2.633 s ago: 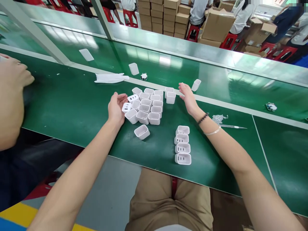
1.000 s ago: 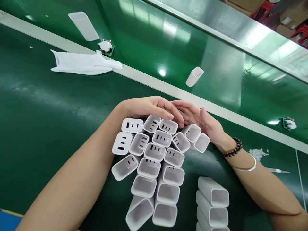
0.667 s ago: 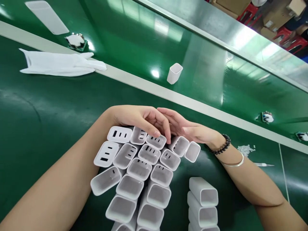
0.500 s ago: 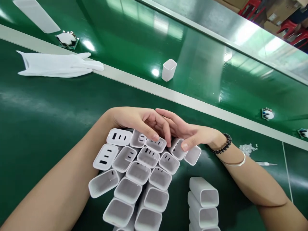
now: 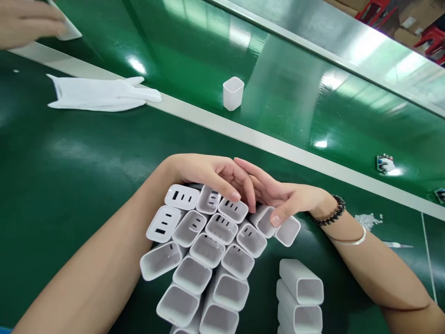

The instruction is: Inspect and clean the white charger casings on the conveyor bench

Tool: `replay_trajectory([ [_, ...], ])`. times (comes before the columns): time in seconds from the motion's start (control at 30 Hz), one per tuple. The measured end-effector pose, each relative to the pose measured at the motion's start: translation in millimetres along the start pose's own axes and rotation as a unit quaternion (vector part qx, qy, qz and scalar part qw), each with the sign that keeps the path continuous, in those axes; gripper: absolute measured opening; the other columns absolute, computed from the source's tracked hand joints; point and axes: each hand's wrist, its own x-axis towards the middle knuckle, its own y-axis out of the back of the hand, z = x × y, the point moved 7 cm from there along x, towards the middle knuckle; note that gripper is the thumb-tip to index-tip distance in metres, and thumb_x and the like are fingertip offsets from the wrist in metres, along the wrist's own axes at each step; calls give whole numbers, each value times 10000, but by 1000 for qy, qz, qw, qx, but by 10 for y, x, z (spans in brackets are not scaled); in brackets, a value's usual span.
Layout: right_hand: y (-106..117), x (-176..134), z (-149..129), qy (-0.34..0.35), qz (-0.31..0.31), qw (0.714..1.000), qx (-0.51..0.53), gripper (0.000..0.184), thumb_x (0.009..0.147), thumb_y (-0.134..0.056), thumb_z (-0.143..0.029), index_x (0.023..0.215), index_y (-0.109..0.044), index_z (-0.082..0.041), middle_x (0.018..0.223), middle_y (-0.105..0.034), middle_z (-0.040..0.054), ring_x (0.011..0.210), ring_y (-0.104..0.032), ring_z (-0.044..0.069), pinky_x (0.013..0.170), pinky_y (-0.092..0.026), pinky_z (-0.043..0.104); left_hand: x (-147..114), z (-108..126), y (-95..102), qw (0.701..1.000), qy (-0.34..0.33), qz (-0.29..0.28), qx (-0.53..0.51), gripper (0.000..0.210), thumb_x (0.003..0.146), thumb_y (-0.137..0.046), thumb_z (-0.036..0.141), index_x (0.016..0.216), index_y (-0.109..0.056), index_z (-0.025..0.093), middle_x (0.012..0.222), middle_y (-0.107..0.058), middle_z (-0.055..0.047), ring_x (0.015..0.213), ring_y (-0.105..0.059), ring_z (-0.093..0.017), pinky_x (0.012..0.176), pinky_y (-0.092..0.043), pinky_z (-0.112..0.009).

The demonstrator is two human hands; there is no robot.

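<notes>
Left hand [image 5: 215,172] sits half-curled over white housings [image 5: 207,250], clasping none; right hand [image 5: 288,197] thumbs one, grip unclear; uneven pushing could topple the skewed left housing [image 5: 162,262].

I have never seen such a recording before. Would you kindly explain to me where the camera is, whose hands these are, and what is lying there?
There is no machine here. The camera is worn on a person's head and looks forward and down, so their forearms enter from below. The left hand and right hand are bare and curve around the far end of a cluster of white housings. The right thumb touches one housing; whether that hand grips it, I cannot tell.

On the green table there are also a separate row of housings, a white glove, small pale pellets and, beyond the light strip, one upright housing. The blurred hand at upper left belongs to someone else.
</notes>
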Motion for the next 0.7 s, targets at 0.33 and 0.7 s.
replay_trajectory([
  [0.33, -14, -91, 79, -38, -1, 998, 52, 1281, 828, -808, -212, 1542, 229, -451, 1715, 41, 23, 1495, -363, 225, 1231, -279, 383, 39, 30, -189, 992, -5, -116, -48, 247, 914, -632, 338, 1075, -777, 220, 1126, -739, -37, 1048, -686, -212, 930, -565, -293],
  [0.7, 66, -197, 189, -85, 56, 993, 54, 1245, 807, -837, -298, 1576, 127, -467, 1704, -141, 15, 1359, -542, 194, 1085, -474, 302, 161, 70, -333, 984, -67, -165, 6, 197, 905, -629, 314, 950, -803, 234, 1100, -746, 6, 1122, -672, -185, 1008, -530, -240],
])
